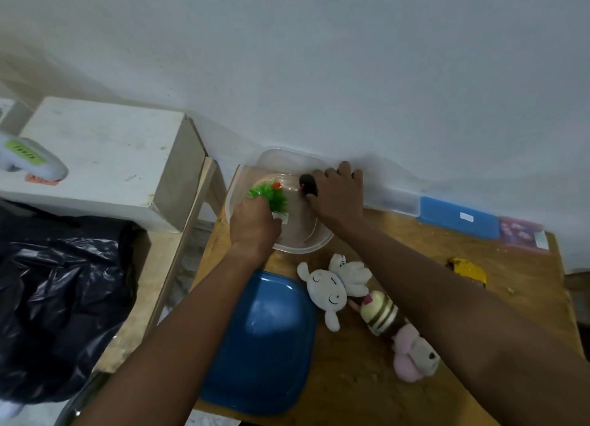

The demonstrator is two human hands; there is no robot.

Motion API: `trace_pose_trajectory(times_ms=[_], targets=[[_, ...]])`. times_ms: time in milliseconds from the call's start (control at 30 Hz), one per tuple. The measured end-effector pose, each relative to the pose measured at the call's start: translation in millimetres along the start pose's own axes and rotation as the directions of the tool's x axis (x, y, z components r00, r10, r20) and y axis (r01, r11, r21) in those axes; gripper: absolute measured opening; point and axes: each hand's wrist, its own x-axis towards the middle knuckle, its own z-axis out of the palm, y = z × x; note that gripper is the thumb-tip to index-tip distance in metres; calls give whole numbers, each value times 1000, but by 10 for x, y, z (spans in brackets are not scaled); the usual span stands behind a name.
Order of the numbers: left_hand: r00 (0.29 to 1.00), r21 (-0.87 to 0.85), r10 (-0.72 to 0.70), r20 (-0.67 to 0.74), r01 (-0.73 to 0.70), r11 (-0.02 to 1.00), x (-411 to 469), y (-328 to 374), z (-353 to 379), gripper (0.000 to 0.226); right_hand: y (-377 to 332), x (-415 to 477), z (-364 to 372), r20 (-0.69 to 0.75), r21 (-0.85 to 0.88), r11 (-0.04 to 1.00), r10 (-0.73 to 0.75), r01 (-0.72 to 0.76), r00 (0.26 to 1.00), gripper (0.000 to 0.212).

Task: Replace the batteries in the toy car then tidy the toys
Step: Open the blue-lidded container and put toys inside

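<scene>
A clear plastic container (314, 240) stands at the far left of the wooden table, against the wall. My left hand (253, 223) grips a green fuzzy toy (271, 196) with a red spot and a white tag, low inside the container. My right hand (338, 191) holds a small dark toy (308, 183) over the container's far right rim. Its fingers curl round the toy. A white plush rabbit (332, 285) and a striped plush doll with pink feet (396, 330) lie on the table below my right arm.
A blue lid (265, 346) lies at the table's near left. A blue case (458, 216) and a pink packet (523, 234) sit along the wall, a yellow wrapper (467, 269) to the right. A white box (105, 157) and black bag (54, 298) stand to the left.
</scene>
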Motion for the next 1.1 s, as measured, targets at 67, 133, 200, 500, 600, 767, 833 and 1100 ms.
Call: trace_pose_trajectory(times_ms=[67, 133, 200, 500, 600, 767, 833, 1100], targets=[[999, 19, 15, -45, -14, 1000, -110, 56, -7, 26, 89, -214, -66, -27, 127, 992, 32, -28, 999, 35], [990, 54, 85, -115, -80, 995, -255, 115, 26, 30, 197, -483, -106, -23, 249, 964, 104, -95, 994, 38], [962, 54, 207, -177, -201, 978, -474, 191, 135, 36, 364, -804, -124, 11, 231, 967, 106, -106, 994, 38], [965, 151, 236, 117, -252, 956, -1527, 559, 829, 66, 976, -2004, 13, 522, 323, 939, -75, -116, 850, 94], [970, 188, 161, 182, -195, 963, -1592, 616, 927, 79, 1053, -2221, 102, 602, 283, 952, -79, -120, 794, 90], [967, 90, 142, 210, -164, 982, -1522, 663, 932, 72, 1080, -2402, 305, 475, 427, 887, -56, -175, 878, 84], [971, 56, 154, 184, -167, 984, -1519, 674, 913, 67, 1101, -2459, 330, 395, 463, 877, -72, -130, 916, 82], [986, -96, 157, -63, -163, 982, -1637, 719, 693, 62, 1258, -2339, 309, 310, 743, 591, 112, -314, 944, 79]])
